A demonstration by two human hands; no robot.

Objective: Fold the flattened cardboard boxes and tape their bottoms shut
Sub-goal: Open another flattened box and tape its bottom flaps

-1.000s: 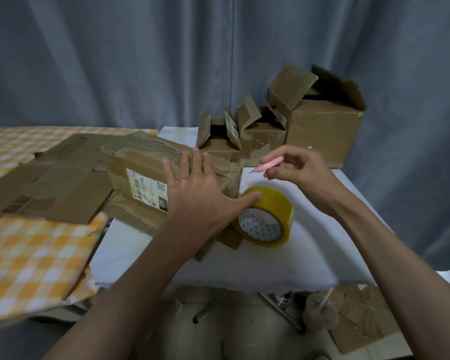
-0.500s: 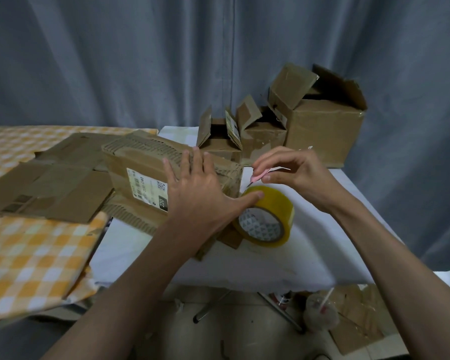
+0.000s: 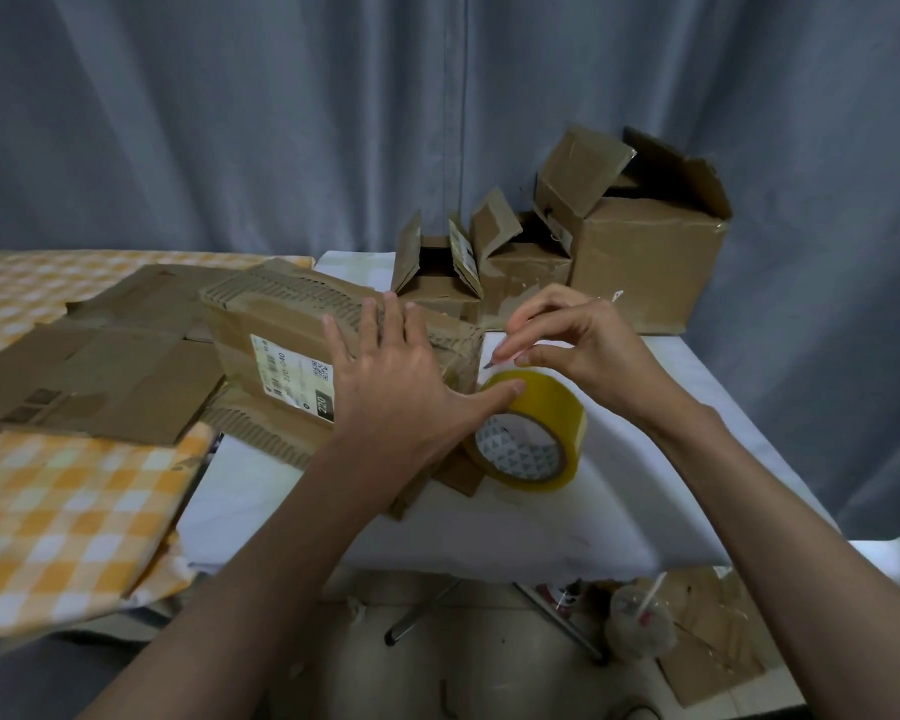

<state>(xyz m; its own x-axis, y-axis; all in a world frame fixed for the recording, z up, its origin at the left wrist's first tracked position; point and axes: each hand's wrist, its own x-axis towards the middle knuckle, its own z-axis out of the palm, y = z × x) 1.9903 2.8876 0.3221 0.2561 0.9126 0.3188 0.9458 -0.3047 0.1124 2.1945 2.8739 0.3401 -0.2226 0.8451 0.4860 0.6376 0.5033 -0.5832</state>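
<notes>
a person's left hand (image 3: 385,387) lies flat and spread on a folded cardboard box (image 3: 292,350) at the centre of a white table (image 3: 541,517), fingers splayed over the box's top seam, thumb stretched toward 3 o'clock and touching the rim of a yellow packing tape roll (image 3: 528,433). the hand grips nothing; it only presses down. the roll stands on edge just beside the box at its 4 o'clock corner, its printed core facing the camera. above the roll, at its 12 o'clock, the right hand (image 3: 572,345) is curled, thumb and forefinger pinched on a small thin blade-like tool (image 3: 491,362) whose dark tip points toward 9 o'clock, at the box's end; what the tool is cannot be told for sure. the box bears a white shipping label (image 3: 294,379) on its near side. flattened cardboard sheets (image 3: 100,376) lie at 9 o'clock, partly over an orange checked cloth (image 3: 68,511). three assembled boxes (image 3: 640,262) with open flaps stand at 1 o'clock against a grey curtain (image 3: 281,122).
</notes>
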